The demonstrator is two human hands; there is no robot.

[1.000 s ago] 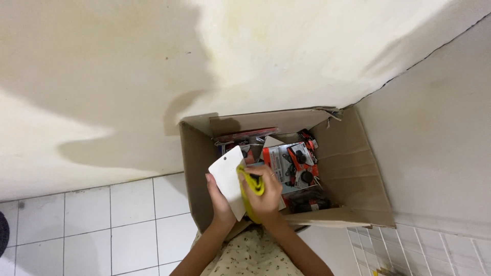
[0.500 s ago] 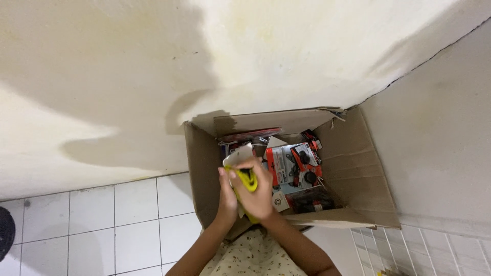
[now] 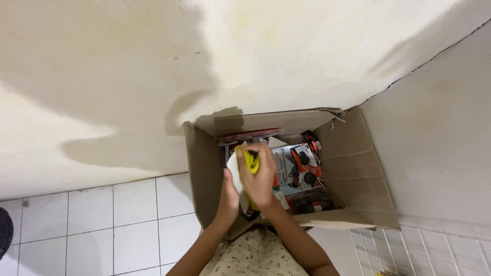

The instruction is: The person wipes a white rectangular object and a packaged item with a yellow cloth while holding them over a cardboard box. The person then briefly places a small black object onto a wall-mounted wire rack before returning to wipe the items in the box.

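An open cardboard box (image 3: 353, 168) stands on the floor in a corner, filled with several red, black and white packaged items (image 3: 299, 168). Both my hands are over the left part of the box. My left hand (image 3: 228, 197) holds a white flat card (image 3: 232, 168) from behind. My right hand (image 3: 258, 176) is closed around a yellow object (image 3: 250, 159), pressed against the front of the white card. Much of the card is hidden by my hands.
A stained cream wall (image 3: 204, 66) rises behind the box and a second wall (image 3: 440, 133) stands to the right. White floor tiles (image 3: 102, 225) lie to the left. A dark object (image 3: 4, 230) sits at the left edge.
My hands have moved further into the box and closer together. The white card, earlier raised and plainly visible at the left, is now mostly covered by my hands.
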